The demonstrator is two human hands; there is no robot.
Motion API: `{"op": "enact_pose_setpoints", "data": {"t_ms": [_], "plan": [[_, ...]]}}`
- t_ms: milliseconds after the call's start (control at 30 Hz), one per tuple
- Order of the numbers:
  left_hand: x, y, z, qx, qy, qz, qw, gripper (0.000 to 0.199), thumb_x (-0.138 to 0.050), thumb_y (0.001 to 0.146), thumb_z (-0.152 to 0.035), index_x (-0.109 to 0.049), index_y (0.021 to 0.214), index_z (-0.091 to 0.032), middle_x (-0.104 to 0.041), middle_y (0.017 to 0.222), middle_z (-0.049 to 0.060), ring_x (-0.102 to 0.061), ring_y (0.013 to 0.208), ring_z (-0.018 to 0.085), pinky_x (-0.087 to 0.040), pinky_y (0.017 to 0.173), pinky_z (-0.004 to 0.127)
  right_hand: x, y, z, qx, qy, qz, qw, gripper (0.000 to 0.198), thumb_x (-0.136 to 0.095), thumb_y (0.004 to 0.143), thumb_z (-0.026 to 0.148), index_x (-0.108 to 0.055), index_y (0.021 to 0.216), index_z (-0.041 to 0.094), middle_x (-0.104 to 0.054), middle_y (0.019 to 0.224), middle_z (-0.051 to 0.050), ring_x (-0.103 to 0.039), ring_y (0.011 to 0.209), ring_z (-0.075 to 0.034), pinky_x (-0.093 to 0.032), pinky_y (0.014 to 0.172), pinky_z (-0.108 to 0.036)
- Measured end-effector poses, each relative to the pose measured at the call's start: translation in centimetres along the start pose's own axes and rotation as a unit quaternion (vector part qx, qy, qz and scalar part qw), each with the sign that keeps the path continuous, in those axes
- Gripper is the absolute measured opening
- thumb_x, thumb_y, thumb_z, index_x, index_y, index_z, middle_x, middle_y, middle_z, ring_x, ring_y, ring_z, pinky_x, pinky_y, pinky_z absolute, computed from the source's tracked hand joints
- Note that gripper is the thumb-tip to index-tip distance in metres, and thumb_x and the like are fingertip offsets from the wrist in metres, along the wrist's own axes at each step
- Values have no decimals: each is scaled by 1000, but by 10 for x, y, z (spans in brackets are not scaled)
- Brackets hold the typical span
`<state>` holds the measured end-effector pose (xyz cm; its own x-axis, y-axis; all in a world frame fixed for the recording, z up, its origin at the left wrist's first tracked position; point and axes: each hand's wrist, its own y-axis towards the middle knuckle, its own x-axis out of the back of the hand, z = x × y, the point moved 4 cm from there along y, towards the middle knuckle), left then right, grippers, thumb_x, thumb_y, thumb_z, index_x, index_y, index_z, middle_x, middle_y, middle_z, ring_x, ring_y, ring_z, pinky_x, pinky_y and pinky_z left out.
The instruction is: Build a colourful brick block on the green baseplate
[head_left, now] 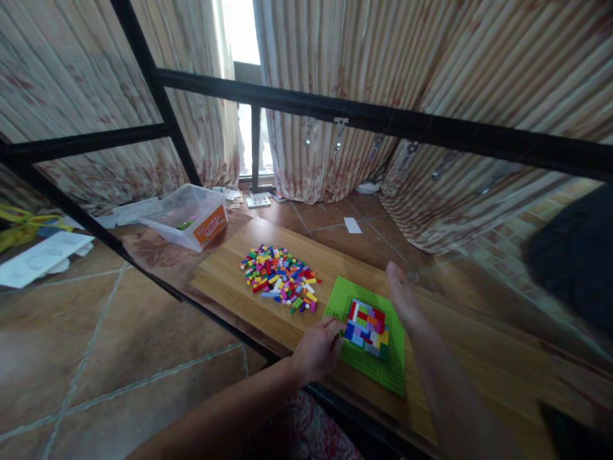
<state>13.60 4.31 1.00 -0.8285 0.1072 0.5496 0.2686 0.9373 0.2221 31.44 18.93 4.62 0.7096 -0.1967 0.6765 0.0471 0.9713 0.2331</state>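
A green studded baseplate (396,367) lies on the wooden board, with a flat patch of multicoloured toy bricks (366,327) built on its middle. My left hand (318,350) is at the plate's left edge, its fingers bent and pressed together beside the built bricks. Whatever sits between those fingertips, if anything, is hidden. Slightly blurred, my right hand (403,297) hovers edge-on by the plate's upper right side, fingers stretched out and nothing visible in them. A heap of loose bricks (280,278) in many colours is spread to the left of the plate.
The wooden board (230,255) rests on a black-framed table. At its far left stands a clear plastic box (184,214) with an orange label and a few items inside. A black metal bar (297,99) crosses above. Curtains (345,57) hang behind; a white paper (352,225) lies on the tiled floor.
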Motion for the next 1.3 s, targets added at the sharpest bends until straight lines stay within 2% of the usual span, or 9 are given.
{"op": "enact_pose_setpoints", "data": {"t_ms": [133,300,433,567,667,800,900,1133,1300], "plan": [[-2,-1,1,10,-9,3,1000,26,-44,85,-11,-57,106,-19,-60,102,7,-59,95,18,-48,85,31,4,6,13,-5,-88,-17,996,71,-22,90,60,-42,138,12,-40,144,-19,-31,136,-30,-24,109,-52],[-2,2,1,6,-18,8,1000,27,-45,82,-7,-58,103,-20,-60,101,6,-58,96,18,-47,87,30,-42,-33,13,-37,-266,82,960,74,-23,89,63,-34,143,13,-32,149,-18,-19,140,-34,-15,108,-61],[2,2,-2,3,-29,7,1000,27,-47,80,-5,-58,100,-20,-60,99,5,-58,95,17,-48,85,28,-55,-42,9,-50,-314,109,942,74,-21,90,63,-31,144,13,-32,149,-18,-21,139,-33,-18,106,-59],[13,-6,-5,-14,-36,8,999,29,-47,80,-5,-56,104,-20,-59,101,5,-58,94,16,-49,83,27,-48,-35,8,-43,-305,102,946,71,-21,91,60,-33,143,14,-34,148,-17,-24,138,-33,-20,106,-58],[35,-12,0,-15,-9,-32,999,29,-47,82,-8,-55,108,-21,-59,102,6,-58,95,17,-48,83,28,-39,-25,6,-66,-260,90,959,70,-18,91,59,-38,140,14,-43,141,-18,-36,131,-32,-28,103,-53],[80,-6,21,55,105,-143,983,20,-47,87,-16,-58,104,-20,-60,99,7,-58,94,19,-47,84,32,-25,-11,9,-28,-238,32,970,67,-20,92,56,-44,135,10,-49,133,-22,-40,127,-34,-32,101,-52],[103,9,33,101,205,-154,961,16,-48,89,-23,-61,98,-20,-59,96,7,-57,89,21,-47,81,34,-26,-13,10,3,-266,13,964,64,-25,92,55,-46,133,10,-47,135,-22,-34,131,-36,-25,103,-58],[99,31,41,111,324,-91,935,15,-52,86,-23,-62,76,-18,-58,85,8,-56,87,23,-45,82,37,-34,-28,11,-14,-298,2,954,63,-30,92,54,-48,132,9,-49,133,-23,-37,128,-37,-20,103,-62],[106,32,34,56,285,-119,950,14,-51,86,-20,-62,77,-17,-60,91,8,-56,91,23,-45,85,36,8,-25,15,-22,-118,-116,986,56,-26,94,47,-57,121,9,-60,122,-20,-51,117,-29,-35,100,-48]]}}
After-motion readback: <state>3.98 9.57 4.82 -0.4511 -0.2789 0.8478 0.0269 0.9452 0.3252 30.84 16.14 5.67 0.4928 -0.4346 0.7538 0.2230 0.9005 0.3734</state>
